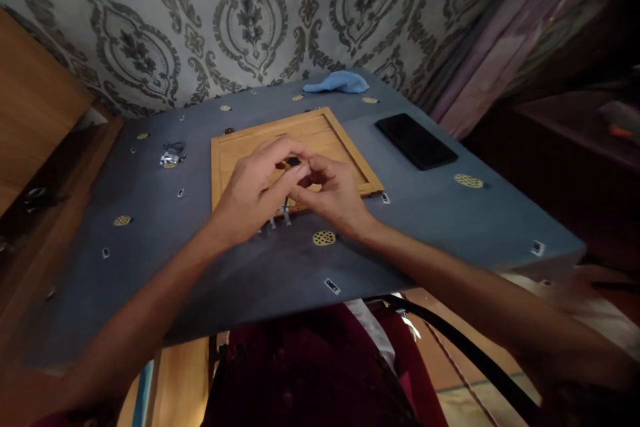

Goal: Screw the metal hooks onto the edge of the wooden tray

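Observation:
My left hand [263, 180] and my right hand [335, 190] meet above a framed wooden panel [345, 157], fingers bent and fingertips together. Between them shows a small black-and-yellow piece [291, 163], mostly covered by the fingers of my left hand. A thin dark shaft points down below the left thumb; whether it belongs to the same piece I cannot tell. My right thumb and fingers pinch at the same spot, with their contents hidden. Just under the hands, small metal pieces [287, 217] lie at the panel's front edge.
The panel lies on a blue-grey covered table [200, 293]. A black phone [416, 140] is to its right and a blue cloth [337, 83] at the back. Small shiny metal parts [171, 157] sit at the left. A patterned curtain [250, 20] hangs behind.

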Available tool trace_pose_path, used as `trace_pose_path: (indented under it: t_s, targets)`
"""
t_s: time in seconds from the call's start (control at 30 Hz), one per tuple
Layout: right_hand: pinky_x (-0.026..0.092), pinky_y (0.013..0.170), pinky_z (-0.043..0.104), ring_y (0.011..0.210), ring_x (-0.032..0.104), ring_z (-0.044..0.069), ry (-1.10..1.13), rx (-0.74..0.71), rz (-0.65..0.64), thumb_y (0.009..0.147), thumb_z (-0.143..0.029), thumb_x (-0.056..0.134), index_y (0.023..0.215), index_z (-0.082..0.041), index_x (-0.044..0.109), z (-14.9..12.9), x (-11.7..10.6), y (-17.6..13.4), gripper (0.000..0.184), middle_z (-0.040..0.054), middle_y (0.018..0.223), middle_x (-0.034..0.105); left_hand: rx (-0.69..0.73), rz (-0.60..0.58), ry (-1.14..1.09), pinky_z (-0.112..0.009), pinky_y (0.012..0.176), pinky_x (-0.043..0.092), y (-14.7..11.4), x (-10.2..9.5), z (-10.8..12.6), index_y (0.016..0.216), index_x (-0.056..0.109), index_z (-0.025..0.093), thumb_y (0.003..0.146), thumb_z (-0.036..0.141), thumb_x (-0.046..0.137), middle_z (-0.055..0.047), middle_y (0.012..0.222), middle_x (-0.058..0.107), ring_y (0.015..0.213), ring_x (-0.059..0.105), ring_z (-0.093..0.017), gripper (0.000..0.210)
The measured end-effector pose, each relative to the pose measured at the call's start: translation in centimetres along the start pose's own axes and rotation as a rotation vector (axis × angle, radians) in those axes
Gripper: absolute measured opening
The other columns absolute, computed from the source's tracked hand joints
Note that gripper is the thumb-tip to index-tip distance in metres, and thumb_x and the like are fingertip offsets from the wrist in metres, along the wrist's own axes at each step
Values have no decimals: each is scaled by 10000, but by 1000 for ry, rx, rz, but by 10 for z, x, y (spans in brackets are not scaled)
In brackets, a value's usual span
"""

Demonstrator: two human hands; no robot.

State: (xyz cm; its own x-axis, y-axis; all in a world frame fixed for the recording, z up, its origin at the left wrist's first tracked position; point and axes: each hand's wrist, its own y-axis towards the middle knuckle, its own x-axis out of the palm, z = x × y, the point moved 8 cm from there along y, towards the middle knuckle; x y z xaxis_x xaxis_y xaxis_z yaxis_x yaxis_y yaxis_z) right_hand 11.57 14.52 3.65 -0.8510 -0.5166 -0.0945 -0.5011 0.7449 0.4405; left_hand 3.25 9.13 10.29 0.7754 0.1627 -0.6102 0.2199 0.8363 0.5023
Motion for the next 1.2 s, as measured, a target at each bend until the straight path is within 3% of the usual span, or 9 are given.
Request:
trace_pose_path:
  t_s: [0.13, 0.3, 0.5, 0.67, 0.8, 0.97, 1.2]
  targets:
    - [458, 647, 283, 672, 532, 119, -42, 34, -134, 771, -413, 736, 807, -187, 566, 9, 1, -4, 285, -22, 738, 576, -52, -9, -48, -281, 772, 491, -1, 0, -6, 996, 646, 177, 985, 244, 495, -26, 890, 688, 850, 646, -152, 165]
    - [490, 736, 337, 812, 607, 179, -257, -112, -464, 840, -246, 558, 1023, -163, 579, 22, 13, -19, 202, 62, 952, 661, -220, 148, -348, -269, 703, 481, -9, 9, -25, 972, 631, 197, 977, 245, 461, 10, 746, 593, 708, 584, -124, 177]
    - [494, 899, 403, 976, 629, 204, -388, -139, -417, 878, -62, 444, 1158, -145, 568, 38, 8, -19, 317, 105, 1050, 694, -242, 344, -627, -225, 539, 371, -6, 19, -33, 862, 647, 194, 900, 203, 526, 55, 578, 394, 518, 368, -86, 127]
    - [500, 852, 366, 936, 615, 210, -456, -120, -457, 865, -12, 448, 1152, -127, 620, 40, 9, -22, 353, 104, 978, 688, -233, 477, -678, -191, 413, 243, 1, 16, -30, 765, 611, 192, 914, 287, 617, 97, 481, 247, 399, 188, -57, 176]
    - [492, 846, 367, 931, 603, 222, -493, -115, -471, 871, -12, 450, 1183, -117, 626, 39, 8, -23, 374, 111, 972, 673, -262, 400, -722, -180, 375, 196, 9, 20, -33, 772, 615, 199, 924, 361, 635, 109, 456, 198, 361, 115, -42, 223]
    - [483, 865, 362, 928, 601, 211, -476, -108, -478, 870, 2, 443, 1183, -119, 628, 41, 9, -24, 383, 100, 958, 669, -307, 260, -799, -162, 359, 178, 13, 23, -38, 828, 650, 206, 891, 293, 670, 123, 445, 153, 365, 48, -31, 110]
    - [479, 868, 411, 931, 565, 246, -487, -211, -530, 791, -35, 543, 1272, -140, 576, 31, 11, -29, 493, 100, 971, 658, -281, 221, -797, -157, 378, 216, 9, 25, -33, 879, 670, 199, 893, 255, 641, 123, 461, 164, 367, 70, -29, 64]
